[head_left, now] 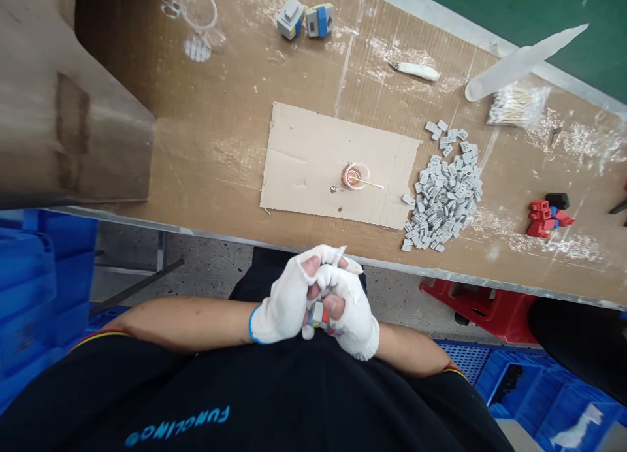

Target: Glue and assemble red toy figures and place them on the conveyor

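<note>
Both my hands wear white knitted gloves with bare fingertips and are drawn together in front of my body, just off the table's near edge. My left hand (287,298) and my right hand (351,302) are closed around a small grey, red and blue plastic part (318,313). My right thumb presses against it; the gloved fingers hide much of it. Ahead on the table, a cardboard sheet (313,158) carries a small clear cup (365,172) of reddish liquid, with a cotton swab (369,183) resting across it.
A pile of small grey plastic pieces (445,194) lies right of the cardboard. Beyond are a white-handled knife (416,70), a squeeze bottle (514,70), bagged cotton swabs (516,106) and two grey-blue blocks (290,17). Red parts (540,218) lie far right; a metal box (112,125) stands left.
</note>
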Tool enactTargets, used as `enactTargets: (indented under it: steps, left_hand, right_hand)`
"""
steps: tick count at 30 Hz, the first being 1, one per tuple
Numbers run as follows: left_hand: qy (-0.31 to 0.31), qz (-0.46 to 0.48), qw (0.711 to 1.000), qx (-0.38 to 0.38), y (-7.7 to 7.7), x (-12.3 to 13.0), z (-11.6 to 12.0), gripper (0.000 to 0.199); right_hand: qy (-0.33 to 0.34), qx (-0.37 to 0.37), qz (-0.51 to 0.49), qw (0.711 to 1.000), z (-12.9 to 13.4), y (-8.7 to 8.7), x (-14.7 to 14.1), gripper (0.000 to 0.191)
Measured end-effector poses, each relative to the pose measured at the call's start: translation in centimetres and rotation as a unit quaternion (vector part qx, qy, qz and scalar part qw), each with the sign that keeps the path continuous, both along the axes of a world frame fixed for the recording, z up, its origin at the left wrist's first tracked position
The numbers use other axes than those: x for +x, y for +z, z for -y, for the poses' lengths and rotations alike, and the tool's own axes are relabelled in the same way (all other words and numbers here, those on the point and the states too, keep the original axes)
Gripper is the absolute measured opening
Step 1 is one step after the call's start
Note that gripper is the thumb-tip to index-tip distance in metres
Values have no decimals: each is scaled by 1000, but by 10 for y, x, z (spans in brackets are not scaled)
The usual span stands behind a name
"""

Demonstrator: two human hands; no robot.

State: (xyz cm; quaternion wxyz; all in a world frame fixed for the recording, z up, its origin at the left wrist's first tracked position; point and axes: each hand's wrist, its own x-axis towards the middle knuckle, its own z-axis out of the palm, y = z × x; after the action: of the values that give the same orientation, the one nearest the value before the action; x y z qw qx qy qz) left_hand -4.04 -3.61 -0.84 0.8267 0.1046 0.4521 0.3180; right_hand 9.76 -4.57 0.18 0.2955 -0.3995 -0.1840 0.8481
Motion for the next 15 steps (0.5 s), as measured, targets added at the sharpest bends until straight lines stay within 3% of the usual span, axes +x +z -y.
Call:
enactTargets:
  steps: [3,7,11,15]
  left_hand:
    - [-40,31,997,-51,-10,2,-15,68]
    - [-60,91,992,-61,-6,3,-28,71]
    - [-69,48,995,-47,0,1,-30,69]
    - [-61,-7,996,-57,-8,6,-31,67]
  right_hand:
    - [-40,-62,-26,997,-6,-2,0,71]
    - [-57,-67,-52,995,-10,0,5,70]
    - [-43,-58,-42,996,-11,-3,9,68]
    - [-54,-55,-21,997,-15,-11,6,68]
